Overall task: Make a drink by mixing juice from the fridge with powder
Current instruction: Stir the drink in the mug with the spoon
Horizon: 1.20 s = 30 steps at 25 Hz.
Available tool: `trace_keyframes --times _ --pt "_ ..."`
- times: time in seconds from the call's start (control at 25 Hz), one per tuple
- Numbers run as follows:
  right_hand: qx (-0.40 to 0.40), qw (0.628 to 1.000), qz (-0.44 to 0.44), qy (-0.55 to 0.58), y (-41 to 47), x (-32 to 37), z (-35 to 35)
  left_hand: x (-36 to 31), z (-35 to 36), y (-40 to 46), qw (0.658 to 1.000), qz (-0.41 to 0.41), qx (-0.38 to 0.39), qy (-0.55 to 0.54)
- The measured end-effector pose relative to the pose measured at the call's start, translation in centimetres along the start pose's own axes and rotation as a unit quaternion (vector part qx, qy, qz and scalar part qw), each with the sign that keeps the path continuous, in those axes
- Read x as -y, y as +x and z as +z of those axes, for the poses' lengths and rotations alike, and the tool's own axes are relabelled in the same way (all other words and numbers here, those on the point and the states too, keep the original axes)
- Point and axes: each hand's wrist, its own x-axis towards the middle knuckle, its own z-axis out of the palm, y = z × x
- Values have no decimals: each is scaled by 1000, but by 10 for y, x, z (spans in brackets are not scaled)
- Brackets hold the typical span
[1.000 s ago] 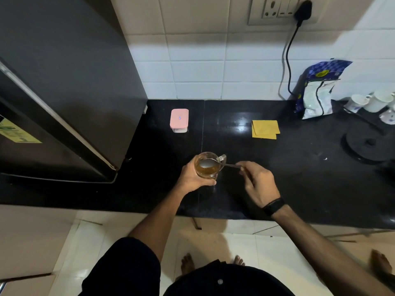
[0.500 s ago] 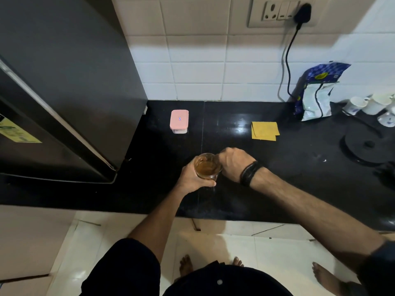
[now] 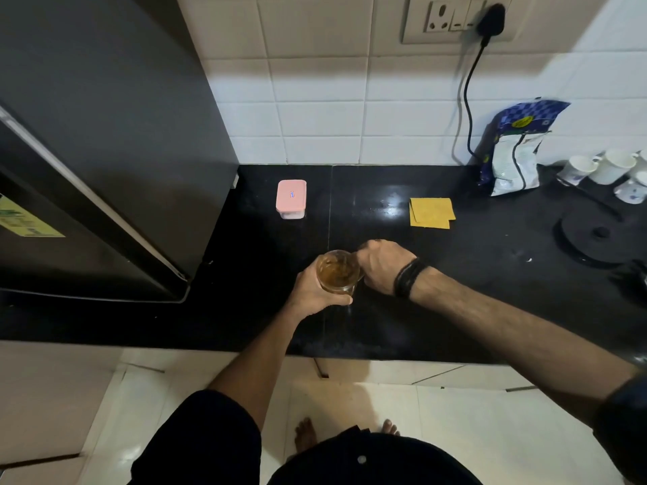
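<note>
A clear glass cup [image 3: 338,273] of brown, swirling liquid stands near the front of the black counter [image 3: 472,309]. My left hand [image 3: 315,292] grips the cup from its left and front. My right hand [image 3: 381,266] is fisted just right of the rim and holds a spoon [image 3: 345,266] that dips into the drink; only a blurred bit of it shows. A pink-lidded container [image 3: 291,198] sits at the back, left of centre.
A dark fridge [image 3: 105,152] stands against the counter's left end. A folded yellow cloth [image 3: 431,212] lies behind my right hand. A blue-and-white pouch [image 3: 516,148], white cups [image 3: 609,169], a black round base [image 3: 595,239] and a plugged-in cable [image 3: 467,99] are at the right.
My right hand has swung from beside the cup, where it held the spoon flat across the rim, to above the rim. The liquid now swirls. My left hand still holds the cup.
</note>
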Motion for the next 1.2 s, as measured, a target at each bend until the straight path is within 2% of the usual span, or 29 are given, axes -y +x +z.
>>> trace_keyframes --times 0.08,0.2,0.28,0.36,0.48,0.6,0.8,1.08,1.2 --pt "7 993 52 101 5 -6 -1 0 0 0 1000 -1 -2 3" --pt "-22 964 124 235 5 -28 -1 0 1 0 1000 -3 -7 6" --pt "-28 925 163 342 -5 -46 6 0 1 1 1000 -4 -9 4" --pt "-39 869 190 455 -19 -57 19 0 1 1 1000 -2 -5 1" --pt "-111 805 181 554 -37 -56 56 2 1 2 1000 -6 -5 1" --pt "-218 787 156 556 -50 -43 92 3 2 2 1000 -9 -7 4" --pt "-318 803 111 491 -57 -27 124 3 2 3 1000 -3 -10 2" --pt "-322 796 125 497 -58 -21 139 -1 2 1 1000 -5 -8 0" --pt "-283 768 149 556 -59 -17 134 3 4 2 1000 -2 -12 5"
